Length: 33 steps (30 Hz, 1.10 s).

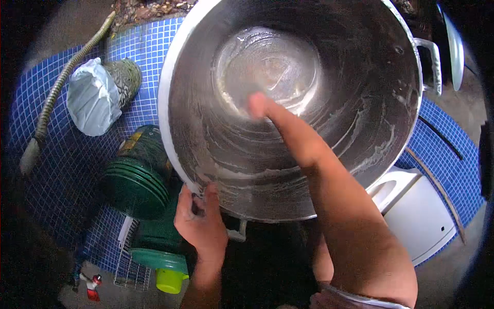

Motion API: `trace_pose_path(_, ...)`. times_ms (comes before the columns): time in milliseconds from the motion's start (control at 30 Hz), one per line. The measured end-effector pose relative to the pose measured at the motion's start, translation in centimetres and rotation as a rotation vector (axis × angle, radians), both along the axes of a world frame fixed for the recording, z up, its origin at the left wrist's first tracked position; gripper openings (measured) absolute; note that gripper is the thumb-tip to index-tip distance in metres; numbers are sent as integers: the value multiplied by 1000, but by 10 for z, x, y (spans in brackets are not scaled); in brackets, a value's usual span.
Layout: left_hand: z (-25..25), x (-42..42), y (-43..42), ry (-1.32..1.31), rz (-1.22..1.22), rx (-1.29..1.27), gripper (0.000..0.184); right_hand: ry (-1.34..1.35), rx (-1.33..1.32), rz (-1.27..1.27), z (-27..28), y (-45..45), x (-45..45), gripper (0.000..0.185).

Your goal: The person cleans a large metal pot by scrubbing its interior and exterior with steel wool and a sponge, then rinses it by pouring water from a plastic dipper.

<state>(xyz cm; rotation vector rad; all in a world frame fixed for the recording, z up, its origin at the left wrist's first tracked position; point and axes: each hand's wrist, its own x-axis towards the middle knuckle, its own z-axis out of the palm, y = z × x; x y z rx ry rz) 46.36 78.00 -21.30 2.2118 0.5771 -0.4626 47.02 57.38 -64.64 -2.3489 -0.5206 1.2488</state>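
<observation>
Large metal pot (355, 67): its wide mouth faces us, filling the space around and beyond our right hand (259, 106), while our left hand (201, 221) is at its edge.
Left hand: we have it curled over the rim (165, 87), thumb and fingers bent about the metal, so we are holding the pot there.
Right hand: we have it down inside, before the pale round bottom (280, 59); it is blurred, and we cannot tell whether it is closed or holds anything.
Whitish streaks (355, 129): they curve along the inner wall, to the right of our right hand and below it.
Pot handles: one (238, 232) sits just right of our left hand; another (436, 67) is well to the right of our right hand.
Dark green bucket (135, 172): left of our left hand, its open end turned toward us.
Yellow-green cup (169, 281): below and left of our left hand, beside a green rim (154, 257).
Plastic-covered container (95, 98): farther off, up and left of our left hand, near a ribbed hose (67, 72).
White plastic piece (422, 216): right of our right forearm, on blue tiles (455, 136).
</observation>
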Motion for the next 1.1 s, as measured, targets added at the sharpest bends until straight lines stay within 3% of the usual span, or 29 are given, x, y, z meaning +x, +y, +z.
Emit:
trace_pose_path(33,2,2,0,27,-37,26,21,32,69,-79,-79,-30,-74,30)
trace_pose_path(67,3,3,0,55,-72,54,22,161,-237,13,-27,-64,-72,29)
trace_pose_path(100,3,4,1,58,-72,56,22,175,-418,-415,-61,-107,-106,33)
trace_pose_path(167,3,0,0,70,-46,73,25,12,-664,-449,-10,-176,-62,35)
trace_pose_path(200,0,-4,-2,85,-47,71,25,-364,-698,-552,-46,-208,-54,39)
trace_pose_path(233,-2,-5,-2,62,9,27,26,-450,-650,-764,-70,-225,-11,45)
trace_pose_path(267,-4,-6,-1,35,64,-10,27,-434,-578,-855,-20,-198,51,47)
trace_pose_path(300,-4,-6,0,38,62,3,27,-418,-462,-1023,-17,-178,91,50)
trace_pose_path(333,-3,-4,0,37,54,-11,27,-377,-345,-949,-6,-148,128,45)
trace_pose_path(400,-1,-1,-1,29,43,-27,27,-381,-109,-1084,-6,-52,169,30)
trace_pose_path(467,3,3,0,84,-49,64,27,-106,36,-691,2,35,143,31)
trace_pose_path(500,4,3,-1,82,-48,58,27,-169,125,-610,5,62,100,32)
trace_pose_path(567,1,2,-3,55,-26,90,27,133,52,-294,19,57,7,31)
trace_pose_path(633,-2,-2,1,30,-31,70,27,217,-164,-50,62,-14,-45,33)
trace_pose_path(667,-4,-5,2,-2,-39,67,27,162,-341,18,42,-67,-68,36)
trace_pose_path(767,-2,-3,-2,25,-19,79,25,-192,-1034,386,30,-191,-6,55)
trace_pose_path(800,-5,-5,-2,28,-15,81,25,-280,-818,31,35,-219,32,53)
trace_pose_path(833,-6,-8,0,44,-4,63,26,-387,-726,314,38,-235,55,47)
trace_pose_path(867,-4,-8,4,58,4,48,27,-592,-626,343,30,-245,46,38)
trace_pose_path(933,-5,-9,9,65,-5,66,28,-243,-753,239,19,-207,-6,35)
trace_pose_path(967,-5,-9,9,73,-16,76,29,-83,-687,173,24,-167,-36,36)
trace_pose_path(1100,-9,-13,9,-89,-106,206,35,253,-7,-287,125,34,-62,36)
